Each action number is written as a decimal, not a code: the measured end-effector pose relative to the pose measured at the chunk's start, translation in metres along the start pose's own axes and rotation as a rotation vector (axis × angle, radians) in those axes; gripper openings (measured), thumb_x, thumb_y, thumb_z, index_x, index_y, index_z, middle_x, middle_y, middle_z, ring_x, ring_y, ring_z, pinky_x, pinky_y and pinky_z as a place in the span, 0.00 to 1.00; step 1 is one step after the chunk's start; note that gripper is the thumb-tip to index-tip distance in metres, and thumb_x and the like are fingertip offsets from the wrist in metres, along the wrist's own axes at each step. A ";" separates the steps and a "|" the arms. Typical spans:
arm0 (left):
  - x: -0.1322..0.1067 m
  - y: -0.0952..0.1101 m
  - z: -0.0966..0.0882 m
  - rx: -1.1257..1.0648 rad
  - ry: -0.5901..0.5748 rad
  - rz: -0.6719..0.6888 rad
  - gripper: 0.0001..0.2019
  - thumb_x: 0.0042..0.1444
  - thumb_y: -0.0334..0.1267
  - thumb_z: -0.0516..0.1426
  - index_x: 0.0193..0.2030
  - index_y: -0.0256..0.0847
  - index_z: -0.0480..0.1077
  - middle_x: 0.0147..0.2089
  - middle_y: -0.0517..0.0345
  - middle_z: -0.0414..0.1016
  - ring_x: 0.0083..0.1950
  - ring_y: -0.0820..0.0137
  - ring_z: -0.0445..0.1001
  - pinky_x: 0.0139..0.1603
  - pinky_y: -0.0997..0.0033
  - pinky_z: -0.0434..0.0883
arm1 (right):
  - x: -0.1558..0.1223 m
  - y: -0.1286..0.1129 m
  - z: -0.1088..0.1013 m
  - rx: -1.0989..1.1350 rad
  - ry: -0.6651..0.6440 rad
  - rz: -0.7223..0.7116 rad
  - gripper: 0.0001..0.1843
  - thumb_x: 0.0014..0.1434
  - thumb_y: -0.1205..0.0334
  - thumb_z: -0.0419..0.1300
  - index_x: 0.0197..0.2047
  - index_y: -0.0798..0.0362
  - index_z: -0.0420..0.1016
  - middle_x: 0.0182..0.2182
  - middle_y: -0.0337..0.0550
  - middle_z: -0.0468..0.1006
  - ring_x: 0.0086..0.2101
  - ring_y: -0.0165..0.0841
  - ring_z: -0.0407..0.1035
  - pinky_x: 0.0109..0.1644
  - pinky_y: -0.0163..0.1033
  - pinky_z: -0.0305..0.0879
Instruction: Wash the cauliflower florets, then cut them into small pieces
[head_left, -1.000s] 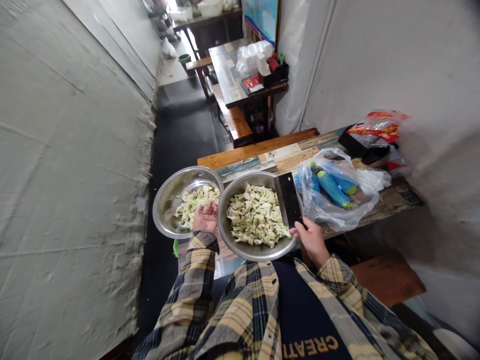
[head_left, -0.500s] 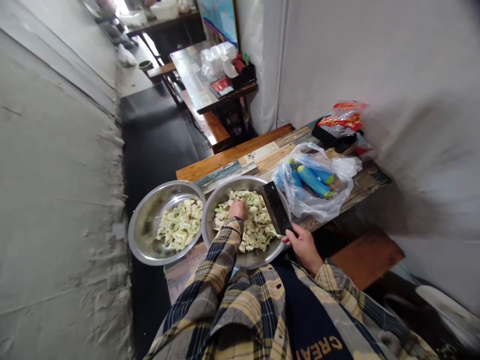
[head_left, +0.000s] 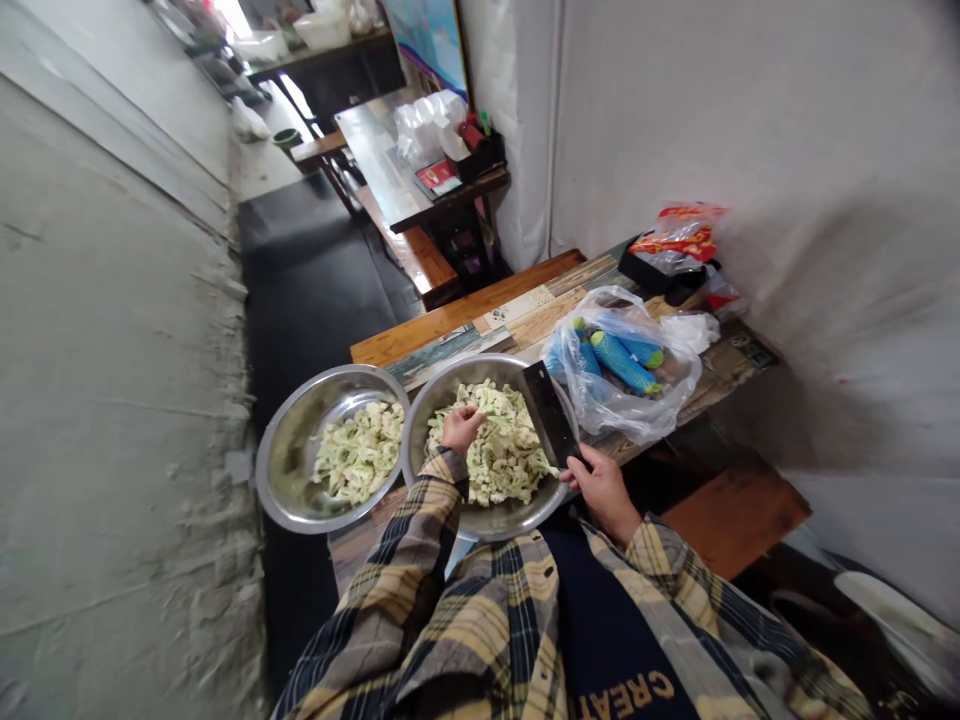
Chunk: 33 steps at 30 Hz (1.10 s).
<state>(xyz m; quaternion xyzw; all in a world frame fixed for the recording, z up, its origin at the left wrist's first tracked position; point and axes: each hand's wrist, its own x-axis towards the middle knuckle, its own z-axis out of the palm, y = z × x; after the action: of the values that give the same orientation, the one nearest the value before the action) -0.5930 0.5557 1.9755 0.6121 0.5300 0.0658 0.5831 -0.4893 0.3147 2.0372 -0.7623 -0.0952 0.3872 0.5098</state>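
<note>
Two steel bowls stand side by side on a wooden table [head_left: 465,318]. The right bowl [head_left: 480,518] holds a heap of cut cauliflower pieces [head_left: 510,455]; the left bowl [head_left: 289,465] holds a smaller heap [head_left: 358,455]. My left hand [head_left: 459,428] is over the right bowl, fingers pinched on a cauliflower piece. My right hand [head_left: 604,487] grips the handle of a dark cleaver [head_left: 551,413], whose blade rests across the right bowl's rim.
A clear plastic bag [head_left: 622,375] with blue-netted green items lies right of the bowls. A red snack packet [head_left: 679,235] sits by the white wall. A bench [head_left: 731,515] is at lower right; another table [head_left: 409,170] with bags stands farther off. A grey wall runs along the left.
My left hand went from the left bowl to the right bowl, reached into the heap, and now has drawn back with a piece pinched. The right hand and cleaver stayed put.
</note>
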 end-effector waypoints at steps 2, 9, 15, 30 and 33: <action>-0.019 0.000 -0.012 -0.155 -0.003 -0.023 0.09 0.45 0.42 0.60 0.27 0.40 0.66 0.25 0.63 0.67 0.29 0.73 0.69 0.33 0.70 0.70 | 0.003 0.001 0.005 -0.013 -0.022 -0.019 0.26 0.54 0.52 0.55 0.51 0.60 0.75 0.31 0.46 0.82 0.26 0.36 0.76 0.25 0.36 0.69; -0.083 -0.002 -0.024 -0.778 -0.131 -0.148 0.22 0.38 0.43 0.70 0.32 0.39 0.63 0.30 0.63 0.67 0.36 0.69 0.75 0.39 0.63 0.75 | 0.001 -0.011 0.029 -0.070 -0.196 -0.052 0.28 0.54 0.53 0.55 0.54 0.59 0.73 0.29 0.44 0.81 0.26 0.36 0.75 0.26 0.35 0.69; -0.109 -0.003 -0.036 -0.721 -0.047 -0.072 0.19 0.46 0.49 0.65 0.39 0.39 0.66 0.39 0.54 0.71 0.41 0.67 0.74 0.33 0.71 0.73 | -0.003 -0.013 0.035 -0.052 -0.308 -0.035 0.27 0.53 0.53 0.56 0.53 0.56 0.74 0.32 0.44 0.82 0.25 0.36 0.75 0.24 0.36 0.69; -0.111 -0.015 -0.026 -0.917 -0.005 -0.147 0.24 0.46 0.48 0.63 0.50 0.46 0.68 0.54 0.53 0.70 0.47 0.66 0.72 0.40 0.68 0.75 | -0.017 -0.017 0.021 -0.166 -0.431 -0.089 0.25 0.55 0.54 0.55 0.52 0.56 0.75 0.20 0.38 0.78 0.19 0.34 0.70 0.23 0.36 0.66; -0.112 -0.012 -0.021 -0.945 0.027 -0.151 0.22 0.48 0.49 0.61 0.48 0.43 0.69 0.49 0.52 0.74 0.47 0.63 0.74 0.40 0.66 0.75 | -0.015 -0.013 0.016 -0.294 -0.388 -0.257 0.24 0.55 0.56 0.54 0.53 0.53 0.76 0.27 0.42 0.82 0.26 0.38 0.75 0.34 0.42 0.72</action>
<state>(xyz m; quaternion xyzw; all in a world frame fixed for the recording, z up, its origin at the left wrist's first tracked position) -0.6624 0.4851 2.0325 0.2390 0.4927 0.2650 0.7937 -0.5074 0.3239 2.0534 -0.7212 -0.3423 0.4401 0.4111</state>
